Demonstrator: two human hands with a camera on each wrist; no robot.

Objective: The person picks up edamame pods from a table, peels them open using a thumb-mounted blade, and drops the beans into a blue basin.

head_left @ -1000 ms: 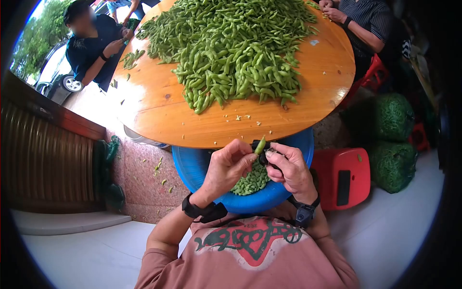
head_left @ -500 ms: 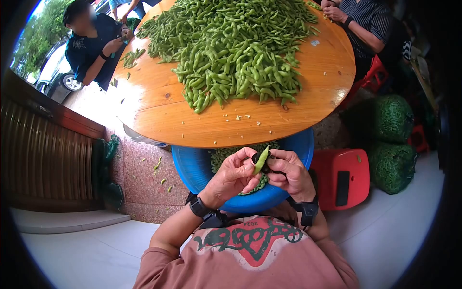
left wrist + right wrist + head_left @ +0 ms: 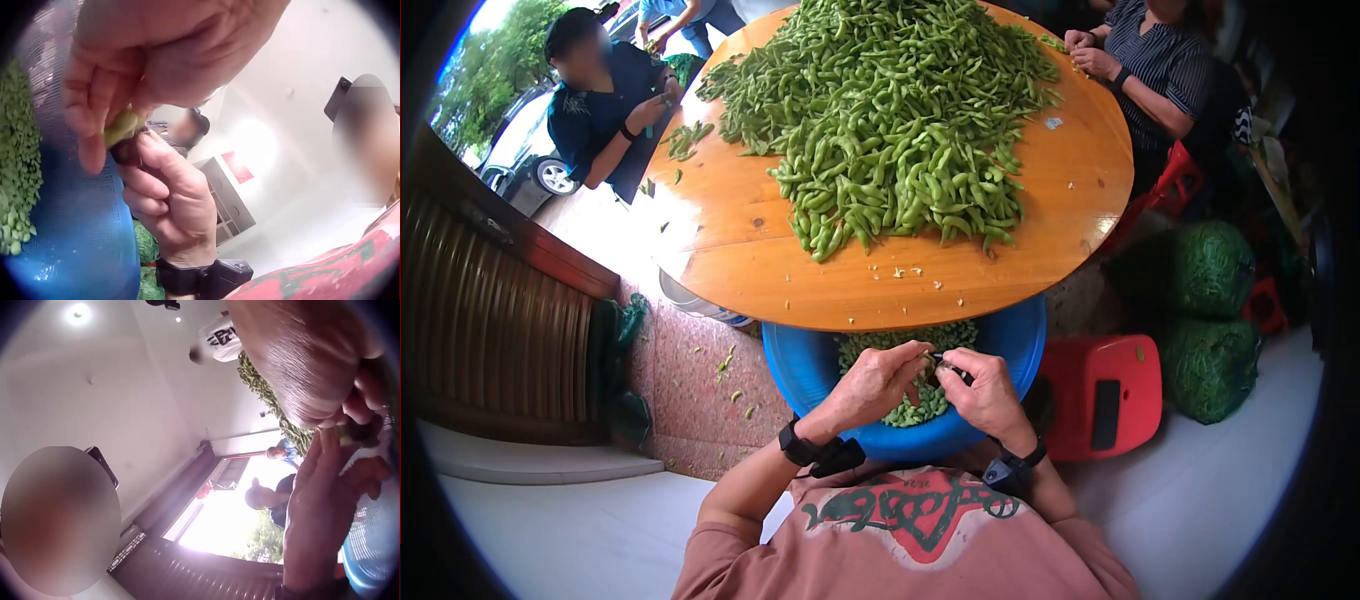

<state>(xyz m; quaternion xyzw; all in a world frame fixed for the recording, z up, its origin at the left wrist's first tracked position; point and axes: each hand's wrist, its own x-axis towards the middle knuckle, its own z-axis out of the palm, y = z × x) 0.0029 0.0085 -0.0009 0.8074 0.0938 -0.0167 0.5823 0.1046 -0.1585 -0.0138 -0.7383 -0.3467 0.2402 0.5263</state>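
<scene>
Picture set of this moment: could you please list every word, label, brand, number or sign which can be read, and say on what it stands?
Pink shirt: a small upside-down number, seemingly "2024", last digit uncertain.
Same shirt: large dark script, also upside down, too stylised to read surely.
White shirt: dark letters, too blurred to read.
I can read no other text.

The soybean pod (image 3: pixel 122 126), which stood up bright green between my fingertips, is now mostly hidden under them in the head view. My left hand (image 3: pixel 878 385) has rolled so its back faces up, and my right hand (image 3: pixel 988 398) has turned knuckles-up too. Both sit lower in the frame, as do the wooden table (image 3: pixel 735 285) and red stool (image 3: pixel 1138 385).
</scene>
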